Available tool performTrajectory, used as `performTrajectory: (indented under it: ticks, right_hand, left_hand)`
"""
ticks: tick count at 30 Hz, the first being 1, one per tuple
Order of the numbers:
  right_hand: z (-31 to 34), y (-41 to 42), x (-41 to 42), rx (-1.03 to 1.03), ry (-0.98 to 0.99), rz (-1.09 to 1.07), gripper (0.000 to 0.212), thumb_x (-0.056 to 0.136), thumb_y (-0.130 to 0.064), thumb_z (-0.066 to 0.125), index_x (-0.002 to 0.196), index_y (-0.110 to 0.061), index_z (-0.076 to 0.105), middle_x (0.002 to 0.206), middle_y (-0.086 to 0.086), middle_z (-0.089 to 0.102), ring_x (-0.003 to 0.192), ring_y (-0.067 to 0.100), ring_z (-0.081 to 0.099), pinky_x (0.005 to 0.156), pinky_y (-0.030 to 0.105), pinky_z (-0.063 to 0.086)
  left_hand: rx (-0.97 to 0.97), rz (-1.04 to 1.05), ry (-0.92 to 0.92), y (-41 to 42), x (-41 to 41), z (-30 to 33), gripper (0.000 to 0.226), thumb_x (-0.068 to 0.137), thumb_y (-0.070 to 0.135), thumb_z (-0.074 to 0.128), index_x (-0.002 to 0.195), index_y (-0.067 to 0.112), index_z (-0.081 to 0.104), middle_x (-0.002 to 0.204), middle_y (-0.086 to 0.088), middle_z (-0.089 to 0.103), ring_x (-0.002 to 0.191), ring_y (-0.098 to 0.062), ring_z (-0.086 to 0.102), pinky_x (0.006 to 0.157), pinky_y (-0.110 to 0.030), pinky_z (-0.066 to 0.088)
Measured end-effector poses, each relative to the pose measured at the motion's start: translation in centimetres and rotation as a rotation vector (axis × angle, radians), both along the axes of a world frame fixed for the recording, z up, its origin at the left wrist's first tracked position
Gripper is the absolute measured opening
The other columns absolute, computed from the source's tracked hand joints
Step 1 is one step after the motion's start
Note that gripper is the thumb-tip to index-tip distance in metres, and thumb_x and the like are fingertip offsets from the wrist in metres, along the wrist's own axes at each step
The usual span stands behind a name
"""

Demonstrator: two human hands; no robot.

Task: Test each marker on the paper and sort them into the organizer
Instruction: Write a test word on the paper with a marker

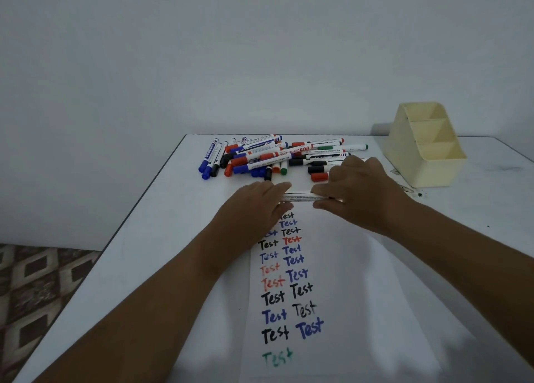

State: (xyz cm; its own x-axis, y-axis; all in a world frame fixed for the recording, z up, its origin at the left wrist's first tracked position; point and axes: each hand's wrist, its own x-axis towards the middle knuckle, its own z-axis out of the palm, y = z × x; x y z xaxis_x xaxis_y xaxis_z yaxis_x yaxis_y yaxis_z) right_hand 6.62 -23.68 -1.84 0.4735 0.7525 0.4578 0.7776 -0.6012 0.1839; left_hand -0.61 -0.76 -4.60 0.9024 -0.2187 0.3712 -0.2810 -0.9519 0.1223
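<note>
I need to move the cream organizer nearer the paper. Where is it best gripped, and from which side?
Probably by the tall back wall of the cream organizer, coming down from above: its rim stands clear, and the stepped compartments look empty, so fingers can hook inside. Its near side slopes, giving less to pinch. The right hand, now on a marker, is nearer.

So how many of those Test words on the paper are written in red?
3 red Test words: two stacked in the left column, one higher in the right column. The left hand may hide more.

The white table (pixel 150 267) carries a marker pile (pixel 268 157), cream organizer (pixel 427 163) and written-on paper (pixel 346 296).
</note>
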Motion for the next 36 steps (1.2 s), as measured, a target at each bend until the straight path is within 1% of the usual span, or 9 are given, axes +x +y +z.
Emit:
performTrajectory:
  ticks: [6,13,17,19,23,26,28,32,36]
  right_hand:
    - [0.1,0.6,-0.2,-0.030,-0.024,0.049,0.024,0.089,-0.052,0.061,0.096,-0.035,0.075,0.072,-0.007,0.060,0.075,0.024,0.053,0.065,0.036,0.029]
    - [0.0,0.6,-0.3,-0.053,-0.042,0.072,0.021,0.085,-0.049,0.067,0.093,-0.031,0.074,0.071,-0.007,0.058,0.074,0.024,0.053,0.066,0.038,0.029]
    - [0.3,0.7,-0.3,0.006,-0.078,0.005,0.014,0.083,-0.043,0.076,0.089,-0.030,0.074,0.069,-0.007,0.058,0.073,0.025,0.053,0.065,0.037,0.027]
    - [0.4,0.5,-0.1,0.066,-0.036,-0.054,0.014,0.085,-0.040,0.076,0.092,-0.027,0.076,0.069,-0.006,0.063,0.076,0.028,0.054,0.066,0.036,0.027]
    - [1.4,0.7,-0.8,0.288,0.369,-0.081,0.013,0.094,-0.034,0.068,0.093,-0.023,0.074,0.071,-0.002,0.066,0.075,0.019,0.051,0.069,0.036,0.043]
    - [1.7,1.2,-1.6,0.542,0.629,-0.069,0.003,0.094,-0.031,0.069,0.095,-0.030,0.071,0.080,-0.008,0.070,0.076,0.006,0.058,0.067,0.017,0.042]
    - [1.5,1.7,-2.1,0.740,0.859,-0.045,0.004,0.095,-0.024,0.068,0.100,-0.025,0.067,0.091,-0.008,0.075,0.084,0.002,0.066,0.076,0.017,0.047]
    - [1.8,2.9,-2.8,1.131,1.197,0.099,0.013,0.097,-0.001,0.061,0.110,-0.001,0.059,0.101,0.012,0.076,0.094,0.029,0.074,0.085,0.037,0.060]
    - [2.2,3.4,-3.7,1.271,1.356,0.173,0.016,0.096,0.004,0.058,0.110,0.010,0.062,0.105,0.029,0.070,0.099,0.040,0.071,0.087,0.041,0.060]
  left_hand:
    - [0.074,0.025,0.079,0.4,0.0,0.2,0.035,0.101,0.046,0.036,0.118,0.021,0.054,0.087,0.006,0.052,0.073,-0.009,0.048,0.061,-0.023,0.037]
    - [0.004,0.024,0.139,0.6,0.1,0.7,0.037,0.101,0.043,0.040,0.131,0.025,0.051,0.093,0.004,0.063,0.077,-0.011,0.056,0.063,-0.021,0.040]
    - [-0.275,0.052,0.110,0.8,-0.8,0.3,0.058,0.091,0.060,0.050,0.141,0.034,0.033,0.094,0.021,0.051,0.079,-0.003,0.051,0.065,-0.019,0.039]
    - [-0.421,0.074,0.073,0.9,-1.1,0.0,0.058,0.093,0.052,0.052,0.142,0.033,0.026,0.088,0.014,0.050,0.076,-0.008,0.053,0.062,-0.019,0.039]
    - [-0.537,0.108,0.102,1.1,-0.3,0.1,0.045,0.100,0.025,0.048,0.142,0.023,0.030,0.106,0.006,0.061,0.093,-0.008,0.060,0.078,-0.023,0.047]
    - [-0.543,0.128,0.145,1.0,-0.2,0.4,0.037,0.099,0.023,0.052,0.134,0.024,0.040,0.130,0.008,0.059,0.116,-0.010,0.057,0.090,-0.020,0.040]
    - [-0.519,0.156,0.157,1.1,-0.2,0.6,0.037,0.098,0.027,0.054,0.133,0.026,0.044,0.133,0.006,0.058,0.116,-0.013,0.058,0.088,-0.020,0.042]
    - [-0.507,0.165,0.118,1.2,-0.3,0.6,0.044,0.094,0.034,0.059,0.136,0.027,0.049,0.130,0.005,0.060,0.111,-0.013,0.060,0.087,-0.021,0.045]
    - [-0.560,0.173,0.110,1.2,-0.5,0.7,0.040,0.092,0.031,0.064,0.131,0.025,0.056,0.125,0.005,0.064,0.106,-0.010,0.060,0.085,-0.017,0.044]
